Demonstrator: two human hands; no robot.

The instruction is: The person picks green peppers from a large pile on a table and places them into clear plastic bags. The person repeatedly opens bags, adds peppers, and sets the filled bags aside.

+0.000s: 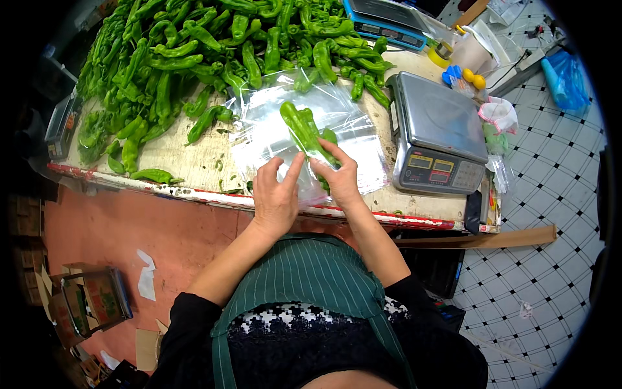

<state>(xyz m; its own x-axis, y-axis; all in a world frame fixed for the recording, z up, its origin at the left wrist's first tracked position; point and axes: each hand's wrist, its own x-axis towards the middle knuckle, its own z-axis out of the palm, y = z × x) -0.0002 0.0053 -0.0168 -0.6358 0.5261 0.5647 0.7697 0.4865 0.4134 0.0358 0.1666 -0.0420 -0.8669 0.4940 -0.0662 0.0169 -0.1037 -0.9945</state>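
My right hand grips several green peppers by their lower ends, above a layer of clear plastic bags on the worktable. My left hand is just left of them, with thumb and forefinger raised near the peppers; whether it pinches the bag film is unclear. A large heap of long green peppers lies beyond and to the left of the bags. A few loose peppers rest between the heap and the bags.
A silver weighing scale stands right of the bags, a blue scale behind it. Yellow tape and small items lie near the right edge. The table's red-and-white rim runs before me. Cardboard boxes stand on the floor at lower left.
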